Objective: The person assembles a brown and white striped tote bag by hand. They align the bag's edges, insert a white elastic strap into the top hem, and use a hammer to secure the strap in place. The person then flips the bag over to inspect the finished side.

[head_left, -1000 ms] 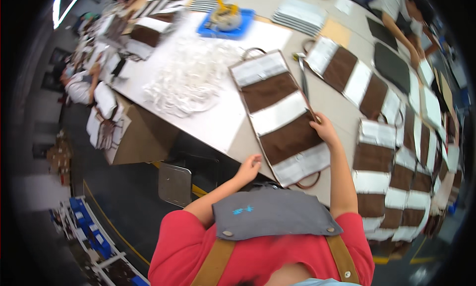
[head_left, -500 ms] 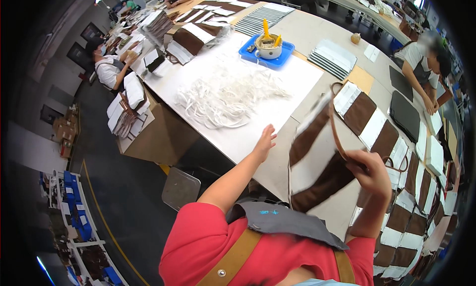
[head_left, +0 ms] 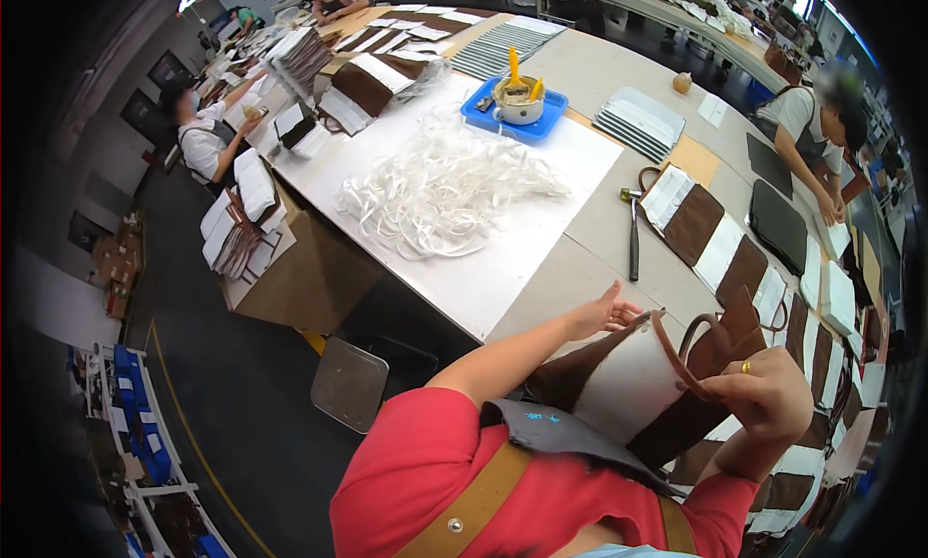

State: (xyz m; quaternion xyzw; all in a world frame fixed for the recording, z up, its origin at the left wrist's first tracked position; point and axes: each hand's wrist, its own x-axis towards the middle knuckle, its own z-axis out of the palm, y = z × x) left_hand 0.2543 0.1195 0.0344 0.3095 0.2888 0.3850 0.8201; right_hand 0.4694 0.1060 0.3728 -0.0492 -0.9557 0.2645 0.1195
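A brown-and-white striped bag (head_left: 633,382) with brown handles is close in front of my chest, its stripes slanting. My right hand (head_left: 768,392), wearing a ring, is closed on the bag by its brown handle at the upper right edge; the fingertips are partly hidden. My left hand (head_left: 607,316) is at the bag's upper left edge, fingers extended and thumb raised. Whether it touches the bag I cannot tell. Just beyond on the table lies a hammer (head_left: 634,234) with a dark handle.
White strips (head_left: 435,195) lie heaped on a white board. Behind them a blue tray (head_left: 541,125) holds a pot with yellow-handled brushes. Striped brown-and-white pieces (head_left: 710,224) cover the right side. A stool (head_left: 350,384) stands at lower left. Co-workers sit left and right.
The bag has come nearer to my body and turned, uncovering the hammer. My right hand moved right and down with it; my left hand moved right, to the bag's edge.
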